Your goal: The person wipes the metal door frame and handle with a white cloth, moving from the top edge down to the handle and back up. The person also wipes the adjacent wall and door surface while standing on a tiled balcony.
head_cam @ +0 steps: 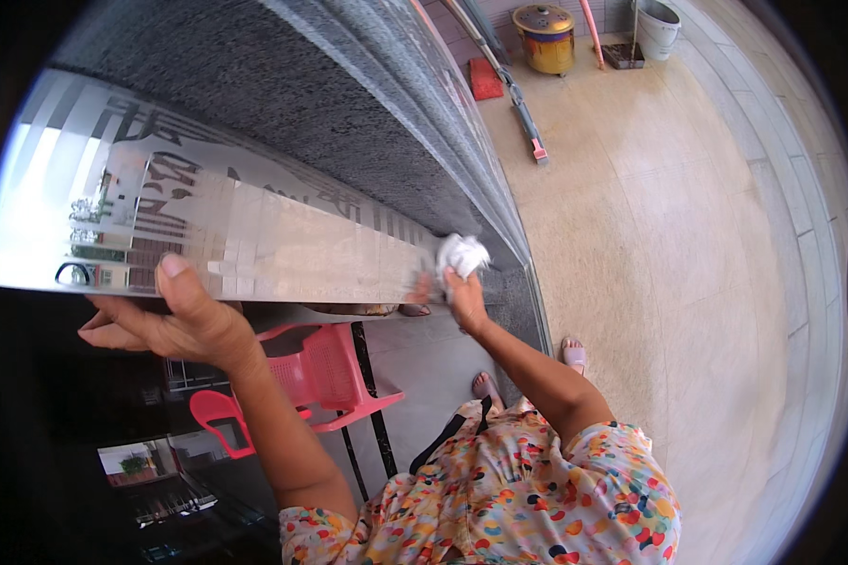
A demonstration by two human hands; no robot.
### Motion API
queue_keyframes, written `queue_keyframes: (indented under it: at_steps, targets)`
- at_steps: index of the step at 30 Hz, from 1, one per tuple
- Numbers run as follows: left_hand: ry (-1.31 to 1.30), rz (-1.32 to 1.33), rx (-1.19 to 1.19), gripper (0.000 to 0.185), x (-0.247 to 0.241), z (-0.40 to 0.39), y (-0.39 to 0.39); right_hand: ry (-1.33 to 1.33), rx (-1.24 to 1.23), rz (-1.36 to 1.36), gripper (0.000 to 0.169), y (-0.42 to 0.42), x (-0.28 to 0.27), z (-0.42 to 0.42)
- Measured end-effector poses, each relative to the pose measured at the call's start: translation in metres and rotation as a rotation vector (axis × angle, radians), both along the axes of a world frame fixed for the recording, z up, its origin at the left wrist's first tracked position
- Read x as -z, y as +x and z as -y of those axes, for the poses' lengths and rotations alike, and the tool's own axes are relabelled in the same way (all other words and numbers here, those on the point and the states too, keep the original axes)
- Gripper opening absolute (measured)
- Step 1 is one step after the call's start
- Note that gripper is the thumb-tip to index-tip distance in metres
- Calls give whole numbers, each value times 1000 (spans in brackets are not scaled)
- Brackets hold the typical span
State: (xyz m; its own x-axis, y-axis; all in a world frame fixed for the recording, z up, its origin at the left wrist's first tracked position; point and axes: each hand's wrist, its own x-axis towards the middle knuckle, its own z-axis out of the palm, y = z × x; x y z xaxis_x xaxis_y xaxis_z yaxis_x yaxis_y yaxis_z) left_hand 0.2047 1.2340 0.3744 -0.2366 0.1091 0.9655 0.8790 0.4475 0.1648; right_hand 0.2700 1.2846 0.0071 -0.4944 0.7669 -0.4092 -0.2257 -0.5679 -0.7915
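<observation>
A glass door panel (290, 247) with frosted stripes and decorative markings stretches from the left towards the middle, beside a grey stone wall (311, 106). My left hand (191, 321) grips the panel's near edge, the thumb on the patterned face and the fingers on the other side. A crumpled white cloth (463, 254) is held in my right hand (466, 300), at the panel's far right end, close to the stone door frame. The cloth is blurred. Whether it touches the glass, I cannot tell.
Below the panel stands a pink plastic chair (325, 374) on grey tiles. On the tan floor (650, 212) at the right, a mop (526, 120) leans near a red mat (485, 78), a gold lidded bin (545, 42), a dustpan (622, 56) and a white bucket (657, 30).
</observation>
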Motion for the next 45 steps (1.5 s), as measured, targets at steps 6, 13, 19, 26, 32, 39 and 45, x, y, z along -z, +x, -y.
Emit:
queue_keyframes:
  at_steps: [6,13,19,26,32,39,45]
  targets:
    - [-7,-100,-53,66,-6,0,8,984,46,-466,44,40,-203,8]
    - [-95,-151,-57,53,-2,3,-13,582,63,-256,43,-1,-98,-16]
    - [-25,-169,24,46,-3,3,-11,49,-19,103,39,-11,111,-14]
    - [-150,-346,-32,39,-5,15,-28,30,-34,361,43,-17,165,-17]
    - [-32,-225,21,38,1,-8,-6,-94,28,189,41,-12,69,-5]
    - [5,-192,81,39,0,-5,-2,381,107,-331,45,26,-154,22]
    - [-77,-177,35,42,-4,5,-13,1016,8,-257,47,22,-140,26]
